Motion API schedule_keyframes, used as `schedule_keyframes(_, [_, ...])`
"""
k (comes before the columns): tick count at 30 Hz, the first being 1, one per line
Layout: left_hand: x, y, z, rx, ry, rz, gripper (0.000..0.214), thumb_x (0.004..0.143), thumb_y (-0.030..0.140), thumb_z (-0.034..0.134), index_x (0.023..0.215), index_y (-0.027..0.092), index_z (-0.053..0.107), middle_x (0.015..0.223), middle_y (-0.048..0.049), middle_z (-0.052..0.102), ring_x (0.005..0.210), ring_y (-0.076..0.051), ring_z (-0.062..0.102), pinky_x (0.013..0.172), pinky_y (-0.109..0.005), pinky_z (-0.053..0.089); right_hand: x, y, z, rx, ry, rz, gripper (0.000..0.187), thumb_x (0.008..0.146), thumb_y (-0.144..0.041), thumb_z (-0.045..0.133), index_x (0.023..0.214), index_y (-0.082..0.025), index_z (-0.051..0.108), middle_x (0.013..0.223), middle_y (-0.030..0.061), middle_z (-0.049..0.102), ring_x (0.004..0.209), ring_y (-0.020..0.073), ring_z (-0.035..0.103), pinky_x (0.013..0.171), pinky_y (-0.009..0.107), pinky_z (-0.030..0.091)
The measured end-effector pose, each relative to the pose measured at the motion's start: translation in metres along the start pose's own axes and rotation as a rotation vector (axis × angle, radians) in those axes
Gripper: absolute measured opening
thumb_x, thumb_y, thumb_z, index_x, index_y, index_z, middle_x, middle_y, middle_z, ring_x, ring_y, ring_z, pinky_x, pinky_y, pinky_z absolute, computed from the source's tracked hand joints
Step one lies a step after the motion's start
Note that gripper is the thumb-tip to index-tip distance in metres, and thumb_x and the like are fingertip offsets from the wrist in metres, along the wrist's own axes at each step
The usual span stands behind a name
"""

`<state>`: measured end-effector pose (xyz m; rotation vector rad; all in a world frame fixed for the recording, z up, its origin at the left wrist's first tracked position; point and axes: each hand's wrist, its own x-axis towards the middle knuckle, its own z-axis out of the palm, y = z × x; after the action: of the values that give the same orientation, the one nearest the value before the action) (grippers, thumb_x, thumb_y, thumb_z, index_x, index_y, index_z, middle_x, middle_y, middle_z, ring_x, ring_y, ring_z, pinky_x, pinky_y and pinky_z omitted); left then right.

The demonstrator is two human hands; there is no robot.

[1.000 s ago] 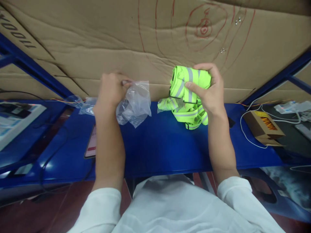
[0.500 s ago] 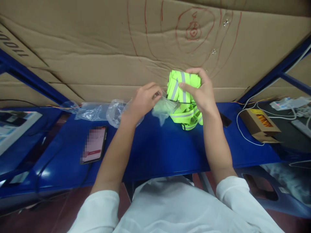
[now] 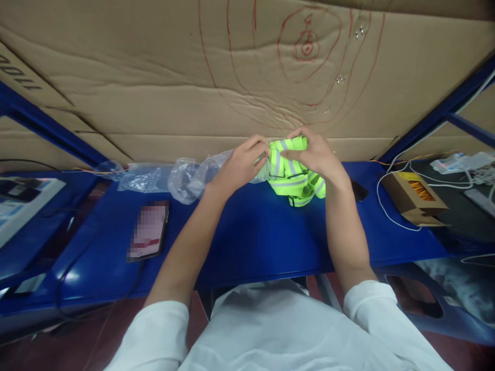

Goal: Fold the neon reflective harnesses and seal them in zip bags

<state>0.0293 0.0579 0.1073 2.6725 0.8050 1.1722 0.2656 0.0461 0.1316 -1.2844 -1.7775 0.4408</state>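
Note:
My right hand point(image 3: 315, 153) grips a folded bundle of neon yellow reflective straps point(image 3: 288, 158) with grey stripes, thumb on the near face and fingers over the top. At the bundle's left end my left hand point(image 3: 247, 159) is closed on a clear plastic bag point(image 3: 261, 174), whose mouth lies against the straps. How far the bundle sits inside the bag cannot be made out. More neon reflective straps point(image 3: 297, 191) with a black buckle lie on the blue table just below the held bundle.
Crumpled clear plastic bags point(image 3: 185, 178) lie left of my hands on the blue table point(image 3: 266, 237). Nearer me is a phone point(image 3: 149, 232). To the right are a dark flat object point(image 3: 359, 190), an open cardboard box point(image 3: 412, 198) and white cables. A cardboard panel point(image 3: 154, 103) stands behind.
My right hand has lowered the folded strap bundle and brought it left. My left hand has moved right with the bag, so bag and bundle now meet.

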Motion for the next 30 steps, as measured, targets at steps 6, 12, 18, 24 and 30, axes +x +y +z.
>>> schedule_keyframes(6, [0.000, 0.002, 0.011, -0.021, 0.009, 0.023, 0.015, 0.099, 0.016, 0.052, 0.103, 0.022, 0.065, 0.119, -0.0090, 0.065, 0.115, -0.021, 0.065, 0.107, -0.040, 0.054, -0.001, 0.002, -0.008, -0.001, -0.061, -0.006, 0.034, 0.070, -0.030, 0.088, 0.098, -0.025, 0.070, 0.097, 0.0022, 0.068, 0.093, 0.0256, 0.063, 0.097, 0.050, 0.054])
schedule_keyframes(12, [-0.002, -0.002, 0.013, -0.054, 0.010, -0.033, 0.012, 0.103, 0.029, 0.057, 0.109, 0.022, 0.064, 0.155, -0.0164, 0.048, 0.150, -0.029, 0.046, 0.124, -0.052, 0.041, 0.000, 0.008, -0.021, 0.068, -0.172, 0.023, 0.034, 0.071, -0.039, 0.089, 0.095, -0.024, 0.070, 0.096, 0.0012, 0.067, 0.093, 0.0232, 0.062, 0.090, 0.044, 0.054])
schedule_keyframes(18, [-0.005, -0.003, 0.015, -0.017, -0.176, -0.114, 0.029, 0.107, 0.028, 0.046, 0.134, 0.023, 0.053, 0.136, -0.0131, 0.067, 0.130, -0.029, 0.063, 0.111, -0.050, 0.050, 0.001, 0.010, -0.010, -0.052, -0.133, -0.029, 0.034, 0.069, -0.037, 0.089, 0.094, -0.025, 0.070, 0.100, 0.0038, 0.071, 0.095, 0.0261, 0.062, 0.092, 0.047, 0.054])
schedule_keyframes(24, [-0.004, -0.017, 0.004, -0.317, -0.118, -0.217, 0.069, 0.090, 0.042, 0.078, 0.151, 0.025, 0.049, 0.150, -0.0136, 0.061, 0.130, -0.027, 0.063, 0.113, -0.043, 0.051, -0.001, -0.009, -0.011, -0.030, -0.172, -0.146, 0.035, 0.073, -0.031, 0.085, 0.105, -0.025, 0.072, 0.104, 0.0019, 0.072, 0.097, 0.0255, 0.063, 0.096, 0.045, 0.051])
schedule_keyframes(30, [-0.007, -0.029, -0.014, -0.667, -0.305, -0.245, 0.084, 0.079, 0.053, 0.089, 0.152, 0.029, 0.055, 0.163, -0.0121, 0.052, 0.153, -0.031, 0.049, 0.123, -0.047, 0.047, -0.002, -0.020, -0.007, 0.034, -0.220, -0.205, 0.036, 0.076, -0.037, 0.083, 0.107, -0.024, 0.071, 0.112, 0.0016, 0.072, 0.105, 0.0257, 0.063, 0.100, 0.043, 0.048])
